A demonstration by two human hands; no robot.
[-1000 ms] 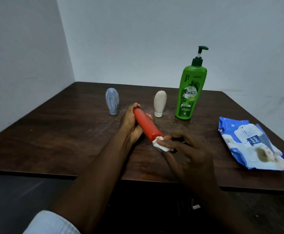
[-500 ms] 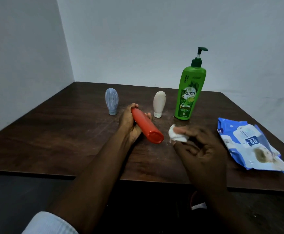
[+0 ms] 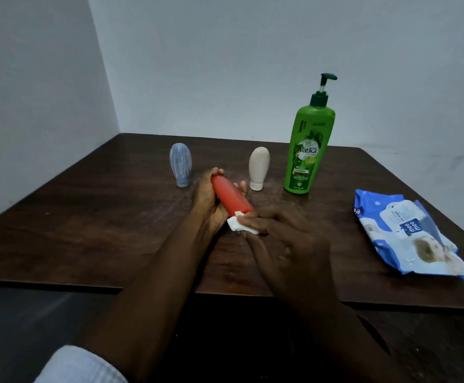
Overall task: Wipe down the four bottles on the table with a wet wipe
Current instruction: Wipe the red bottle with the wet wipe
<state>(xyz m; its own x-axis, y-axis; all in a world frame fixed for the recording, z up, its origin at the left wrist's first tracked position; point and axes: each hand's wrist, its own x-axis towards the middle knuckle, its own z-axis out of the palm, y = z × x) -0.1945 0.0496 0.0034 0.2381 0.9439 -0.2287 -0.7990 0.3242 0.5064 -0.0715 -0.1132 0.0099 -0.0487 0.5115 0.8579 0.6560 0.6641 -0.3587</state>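
My left hand (image 3: 207,199) grips a red bottle (image 3: 231,196), tilted with its near end pointing toward me above the table. My right hand (image 3: 283,236) pinches a folded white wet wipe (image 3: 239,225) and presses it against the red bottle's near end. Behind them stand a blue-grey bottle (image 3: 181,165) at the left, a cream bottle (image 3: 258,167) in the middle, and a tall green pump bottle (image 3: 308,146) at the right, all upright on their own.
The dark wooden table (image 3: 87,222) sits in a corner of white walls. A blue and white pack of wet wipes (image 3: 407,236) lies near the table's right edge. The table's front edge runs just under my forearms.
My right hand had pulled the wipe away to the right of the red bottle; now it is back with the wipe pressed on the bottle's near end. The left hand keeps its hold.
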